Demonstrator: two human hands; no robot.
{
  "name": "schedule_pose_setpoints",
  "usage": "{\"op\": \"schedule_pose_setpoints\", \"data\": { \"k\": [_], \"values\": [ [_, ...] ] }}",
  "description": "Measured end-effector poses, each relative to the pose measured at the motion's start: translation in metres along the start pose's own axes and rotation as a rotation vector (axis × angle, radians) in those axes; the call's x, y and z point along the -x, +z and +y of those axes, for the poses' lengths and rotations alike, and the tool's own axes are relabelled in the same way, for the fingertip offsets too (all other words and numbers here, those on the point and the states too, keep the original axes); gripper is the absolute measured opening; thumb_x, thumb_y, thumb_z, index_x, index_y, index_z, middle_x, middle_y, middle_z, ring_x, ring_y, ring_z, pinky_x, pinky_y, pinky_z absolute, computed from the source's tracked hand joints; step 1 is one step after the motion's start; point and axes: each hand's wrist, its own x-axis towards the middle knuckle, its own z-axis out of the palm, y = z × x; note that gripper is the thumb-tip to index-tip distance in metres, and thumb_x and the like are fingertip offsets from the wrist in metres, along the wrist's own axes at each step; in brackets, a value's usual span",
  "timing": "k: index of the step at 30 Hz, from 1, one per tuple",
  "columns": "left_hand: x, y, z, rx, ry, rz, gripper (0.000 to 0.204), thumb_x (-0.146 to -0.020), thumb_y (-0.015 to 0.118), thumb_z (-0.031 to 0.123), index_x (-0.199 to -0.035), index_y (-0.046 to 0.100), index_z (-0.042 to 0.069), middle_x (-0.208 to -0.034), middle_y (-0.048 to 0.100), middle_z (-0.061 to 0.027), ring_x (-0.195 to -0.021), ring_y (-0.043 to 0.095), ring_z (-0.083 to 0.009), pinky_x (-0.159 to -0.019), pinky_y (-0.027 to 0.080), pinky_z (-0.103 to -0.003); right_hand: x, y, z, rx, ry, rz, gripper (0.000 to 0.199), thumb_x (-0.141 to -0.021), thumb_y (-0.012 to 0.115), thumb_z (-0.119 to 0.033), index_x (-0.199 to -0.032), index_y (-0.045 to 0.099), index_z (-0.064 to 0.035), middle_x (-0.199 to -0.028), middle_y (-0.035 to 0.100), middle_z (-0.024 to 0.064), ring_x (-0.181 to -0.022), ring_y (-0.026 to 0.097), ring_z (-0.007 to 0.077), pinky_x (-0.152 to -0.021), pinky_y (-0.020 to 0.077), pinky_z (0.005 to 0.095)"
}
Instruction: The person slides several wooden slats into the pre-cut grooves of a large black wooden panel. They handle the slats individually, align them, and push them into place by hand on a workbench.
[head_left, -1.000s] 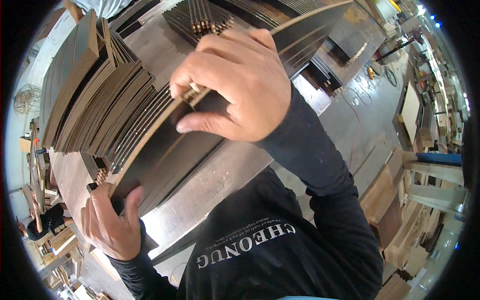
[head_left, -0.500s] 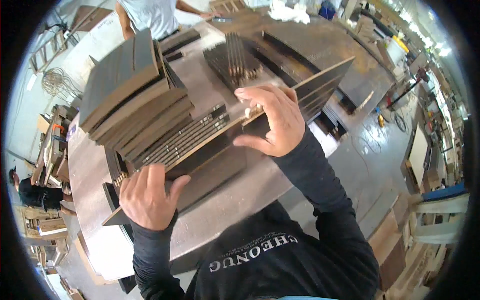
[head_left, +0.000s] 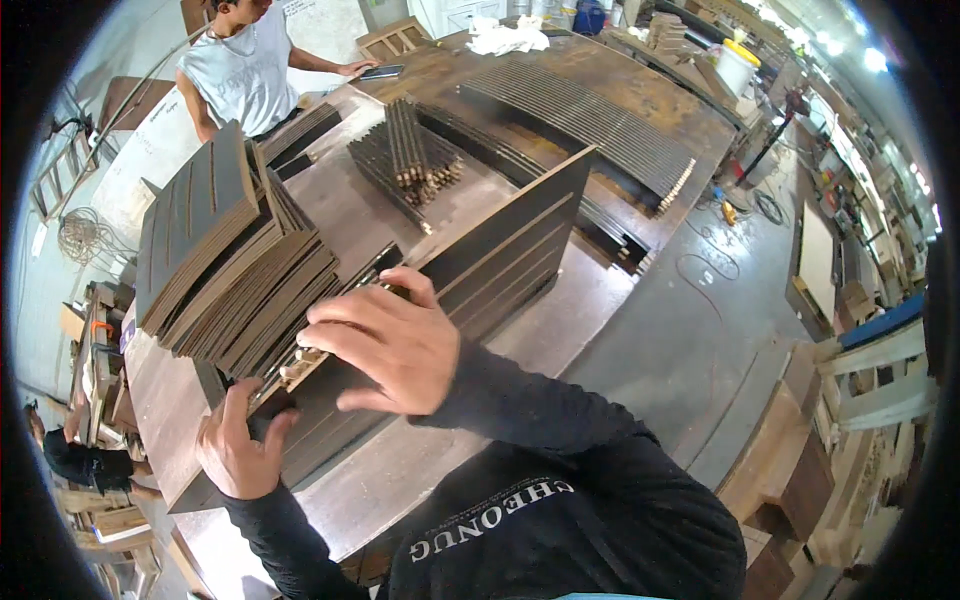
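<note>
A long dark grooved panel [head_left: 490, 255] stands on its long edge across the worktable, slanting from near left to far right. My left hand [head_left: 243, 447] straddles its top edge near the left end, thumb on the near face and fingers behind. My right hand [head_left: 390, 345] is beside it, fingers curled over the same edge. Small light wooden pieces [head_left: 297, 370] show by the right fingertips; whether they are loose or the ends of slats I cannot tell. Behind the panel, dark slats are mostly hidden by my hands. A tall stack of dark grooved boards [head_left: 200, 230] stands just beyond.
Bundled dark slats with light ends [head_left: 405, 150] lie on the worktable [head_left: 375, 465]. A wide row of slats [head_left: 580, 125] lies at the far right. A person in a white sleeveless top [head_left: 240, 75] stands across the table, one hand beside a phone. Cables [head_left: 765, 207] lie on the floor.
My right hand has moved left along the panel's top edge, close to my left hand. The light pieces by its fingertips now appear farther left too. The view has shifted, showing more of the far table.
</note>
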Motion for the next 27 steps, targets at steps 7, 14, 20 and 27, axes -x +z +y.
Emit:
{"op": "schedule_pose_setpoints", "data": {
  "k": [7,14,20,27],
  "values": [
    [-0.005,-0.012,0.002,0.063,0.070,-0.131,0.039,-0.064,0.073,0.036,-0.085,0.058,0.007,-0.068,0.059,-0.0096,-0.062,0.058,-0.0273,-0.058,0.044,-0.035,0.062,-0.083,0.124,-0.126,0.540,0.859,0.065,-0.079,0.056,-0.030,-0.130,0.031,0.0018,-0.132,0.036,0.0134,-0.124,0.032,0.0227,-0.103,0.0211,0.0356],
    [-0.009,-0.003,0.005,-0.053,0.072,-0.101,0.040,-0.065,0.070,0.044,-0.077,0.051,0.011,-0.059,0.056,-0.0054,-0.050,0.054,-0.0239,-0.053,0.042,-0.034,0.119,-0.030,0.201,-0.712,0.662,0.770,0.051,-0.084,0.057,-0.033,-0.120,0.044,0.0004,-0.112,0.050,0.0052,-0.100,0.046,0.0128,-0.089,0.0343,0.0244],
    [-0.015,-0.002,-0.009,-0.053,0.063,-0.026,0.042,-0.059,0.074,0.045,-0.075,0.055,0.011,-0.061,0.058,-0.0049,-0.052,0.055,-0.0238,-0.050,0.043,-0.035,0.078,-0.090,0.157,-0.309,0.577,0.757,0.028,-0.085,0.057,-0.018,-0.105,0.052,0.0006,-0.095,0.054,0.0034,-0.087,0.049,0.0103,-0.081,0.0390,0.0245],
    [0.006,-0.015,-0.016,0.102,-0.153,-0.110,0.034,-0.055,0.076,0.009,-0.083,0.057,0.006,-0.072,0.061,-0.0120,-0.065,0.059,-0.0273,-0.061,0.046,-0.032,0.073,-0.066,0.141,-0.454,0.677,0.684,0.042,-0.076,0.068,-0.027,-0.106,0.055,-0.0006,-0.097,0.056,0.0016,-0.086,0.048,0.0086,-0.079,0.0382,0.0227]
  ]
}}
